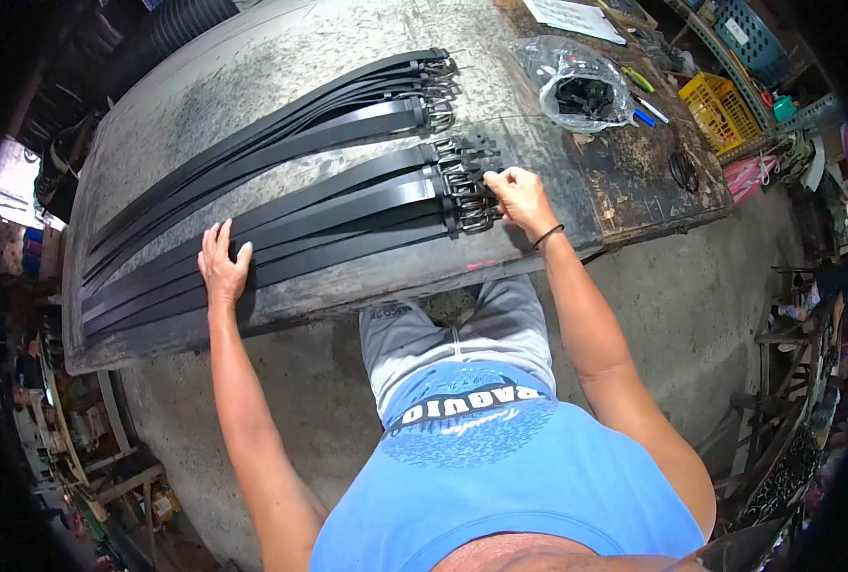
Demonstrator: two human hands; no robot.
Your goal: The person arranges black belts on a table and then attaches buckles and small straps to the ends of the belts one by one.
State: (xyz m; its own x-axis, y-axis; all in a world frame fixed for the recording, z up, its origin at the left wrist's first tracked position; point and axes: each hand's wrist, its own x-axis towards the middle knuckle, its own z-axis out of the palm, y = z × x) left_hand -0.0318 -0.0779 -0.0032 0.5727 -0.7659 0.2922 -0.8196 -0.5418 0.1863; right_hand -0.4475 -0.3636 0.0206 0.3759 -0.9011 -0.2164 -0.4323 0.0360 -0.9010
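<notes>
Black belts lie side by side along the near part of the table, their dark metal buckles bunched at the right end. On the belts' left half rests my left hand, palm down with fingers apart. My right hand is at the buckle end, thumb and fingers closed at a buckle's edge; the exact grip is partly hidden. Farther back is a second group of black belts, with buckles also at the right.
The worn table has a clear plastic bag of small black pieces at its right side. Near the bag are a blue marker, a white pen and a yellow-green tool. A yellow crate stands beyond the table's right edge.
</notes>
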